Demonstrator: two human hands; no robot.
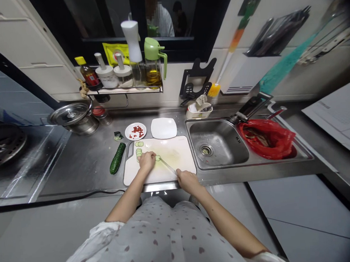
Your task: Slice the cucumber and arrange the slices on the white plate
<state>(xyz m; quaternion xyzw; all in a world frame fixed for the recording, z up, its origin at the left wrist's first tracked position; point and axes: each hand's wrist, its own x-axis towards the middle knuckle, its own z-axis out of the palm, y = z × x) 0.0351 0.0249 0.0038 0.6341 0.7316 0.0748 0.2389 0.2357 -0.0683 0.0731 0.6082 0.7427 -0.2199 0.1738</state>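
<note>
- Cucumber slice (158,158) lies on the white cutting board (175,148), at the tip of the knife (168,167), just beside the left fingertips.
- Right hand (189,181): fingers wrapped around the knife's handle at the board's near right edge, blade angled toward the left hand.
- Left hand (147,160): fingers bent low over the board; whether they grasp anything, I cannot tell.
- Overlapping slices (139,152) sit just left of that hand, with a few more behind.
- Left of the board, a whole cucumber (117,158) lies on the steel counter (86,162).
- Behind the board: a round plate (128,133) of red pieces (138,130) and a bare white plate (163,128).
- Right: the sink (222,144).
</note>
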